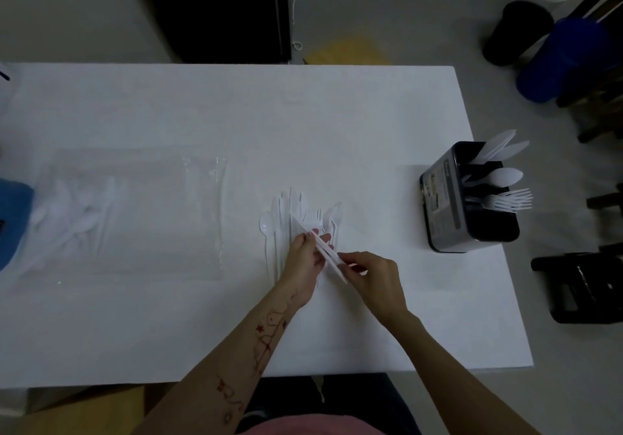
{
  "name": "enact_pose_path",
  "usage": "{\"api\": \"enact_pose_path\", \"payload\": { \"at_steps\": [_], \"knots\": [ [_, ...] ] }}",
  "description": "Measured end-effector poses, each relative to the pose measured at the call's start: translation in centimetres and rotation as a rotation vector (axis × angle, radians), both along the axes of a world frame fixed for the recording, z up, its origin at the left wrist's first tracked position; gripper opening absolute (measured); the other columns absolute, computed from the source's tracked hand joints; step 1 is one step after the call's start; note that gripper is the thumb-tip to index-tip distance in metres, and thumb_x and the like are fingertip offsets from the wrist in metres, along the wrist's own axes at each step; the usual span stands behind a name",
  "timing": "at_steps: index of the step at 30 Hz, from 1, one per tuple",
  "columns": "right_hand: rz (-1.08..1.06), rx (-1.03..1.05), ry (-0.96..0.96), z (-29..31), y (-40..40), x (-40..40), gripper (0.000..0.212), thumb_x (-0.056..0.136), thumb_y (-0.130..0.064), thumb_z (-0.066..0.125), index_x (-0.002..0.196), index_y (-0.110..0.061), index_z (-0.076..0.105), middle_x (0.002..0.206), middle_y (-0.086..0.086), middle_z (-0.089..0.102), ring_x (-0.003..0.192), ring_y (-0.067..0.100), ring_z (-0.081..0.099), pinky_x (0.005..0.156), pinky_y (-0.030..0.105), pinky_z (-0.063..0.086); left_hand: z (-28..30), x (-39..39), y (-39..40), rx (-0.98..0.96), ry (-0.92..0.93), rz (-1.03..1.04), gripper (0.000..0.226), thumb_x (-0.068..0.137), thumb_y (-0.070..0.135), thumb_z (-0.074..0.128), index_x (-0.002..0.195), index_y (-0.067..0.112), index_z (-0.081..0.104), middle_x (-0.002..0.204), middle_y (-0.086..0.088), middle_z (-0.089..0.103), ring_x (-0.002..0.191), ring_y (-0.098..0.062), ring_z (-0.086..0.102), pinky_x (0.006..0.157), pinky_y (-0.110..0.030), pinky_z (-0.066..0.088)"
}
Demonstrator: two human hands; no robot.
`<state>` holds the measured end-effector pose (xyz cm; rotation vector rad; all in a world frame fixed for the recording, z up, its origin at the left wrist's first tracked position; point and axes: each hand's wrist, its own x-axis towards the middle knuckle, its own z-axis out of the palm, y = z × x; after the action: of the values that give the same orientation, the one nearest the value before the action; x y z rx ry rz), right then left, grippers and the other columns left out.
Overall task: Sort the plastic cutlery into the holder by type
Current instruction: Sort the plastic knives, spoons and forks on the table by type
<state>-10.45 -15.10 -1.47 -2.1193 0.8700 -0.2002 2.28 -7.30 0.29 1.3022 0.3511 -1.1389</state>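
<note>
A pile of white plastic cutlery [293,214] lies on the white table [236,114], with a spoon [266,224] at its left edge. My left hand [303,259] holds a small bunch of white utensils [328,254] lifted at a slant over the pile. My right hand [374,274] pinches the near ends of the same bunch. At the table's right edge stands the black holder [448,205], with knives [499,146] in the far compartment, spoons [504,176] in the middle one and forks [512,198] in the near one.
A clear plastic bag [135,212] with more white cutlery lies flat on the left. A blue object [13,219] sits at the left edge. Beyond the right edge are black stools [580,283], a blue bin [566,60] and a black bin [515,33].
</note>
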Motion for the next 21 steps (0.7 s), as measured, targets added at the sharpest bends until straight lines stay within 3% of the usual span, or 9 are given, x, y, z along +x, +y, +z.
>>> {"api": "enact_pose_path", "payload": {
  "at_steps": [3,6,9,11,13,16,21],
  "knots": [
    [0.034,-0.004,0.005,-0.3,0.3,0.3,0.02,0.085,-0.019,0.075,0.105,-0.017,0.078,0.096,-0.001,0.077,0.078,0.011,0.07,0.074,0.014,0.053,0.1,0.1,0.6,-0.021,-0.01,0.059,0.026,0.102,0.02,0.038,0.122,0.005,0.047,0.115,-0.011,0.06,0.113,-0.028,0.057,0.099,-0.041,0.046],
    [0.071,0.032,0.061,-0.1,0.8,1.0,0.021,0.089,-0.033,0.069,0.105,-0.022,0.077,0.097,-0.006,0.076,0.079,0.007,0.069,0.076,0.026,0.058,-0.1,0.4,1.3,0.034,-0.075,0.097,0.028,0.102,0.017,0.038,0.123,0.003,0.049,0.101,-0.007,0.061,0.095,-0.022,0.06,0.08,-0.033,0.052],
    [-0.113,-0.037,0.181,0.0,1.1,2.4,0.032,0.09,-0.049,0.062,0.108,-0.024,0.07,0.1,-0.008,0.069,0.079,0.007,0.065,0.075,0.028,0.057,-0.4,1.2,2.1,0.079,-0.08,0.194,0.023,0.103,0.018,0.038,0.117,0.007,0.053,0.087,-0.003,0.056,0.076,-0.017,0.056,0.072,-0.029,0.051],
    [-0.254,0.029,0.268,-0.1,1.1,3.5,0.042,0.087,-0.055,0.063,0.11,-0.021,0.058,0.099,-0.005,0.063,0.082,0.013,0.063,0.076,0.033,0.056,-0.3,1.6,2.7,0.096,-0.065,0.213,0.02,0.103,0.02,0.037,0.104,0.01,0.054,0.082,-0.002,0.054,0.066,-0.015,0.051,0.063,-0.027,0.049],
    [-0.262,0.139,0.326,-0.7,1.1,4.5,0.038,0.088,-0.047,0.066,0.107,-0.017,0.053,0.096,-0.001,0.064,0.082,0.018,0.063,0.076,0.036,0.056,-0.1,1.7,3.3,0.123,-0.098,0.184,0.022,0.103,0.021,0.036,0.095,0.012,0.054,0.082,-0.003,0.056,0.062,-0.014,0.048,0.058,-0.025,0.046],
    [-0.338,0.226,0.279,-1.5,0.9,4.8,0.016,0.088,-0.023,0.066,0.098,-0.014,0.058,0.092,0.005,0.068,0.078,0.021,0.065,0.076,0.041,0.058,-0.3,1.8,4.1,0.142,-0.141,0.126,0.022,0.103,0.023,0.037,0.102,0.011,0.055,0.088,-0.002,0.06,0.068,-0.013,0.05,0.064,-0.023,0.046],
    [-0.48,0.236,0.254,-1.3,-0.7,3.2,0.02,0.087,-0.03,0.07,0.095,-0.016,0.058,0.088,0.004,0.067,0.075,0.025,0.066,0.072,0.045,0.06,-0.6,1.5,4.6,0.112,-0.117,0.099,0.025,0.102,0.012,0.039,0.12,0.001,0.051,0.091,-0.002,0.06,0.077,-0.012,0.054,0.071,-0.019,0.046]
  ]
}}
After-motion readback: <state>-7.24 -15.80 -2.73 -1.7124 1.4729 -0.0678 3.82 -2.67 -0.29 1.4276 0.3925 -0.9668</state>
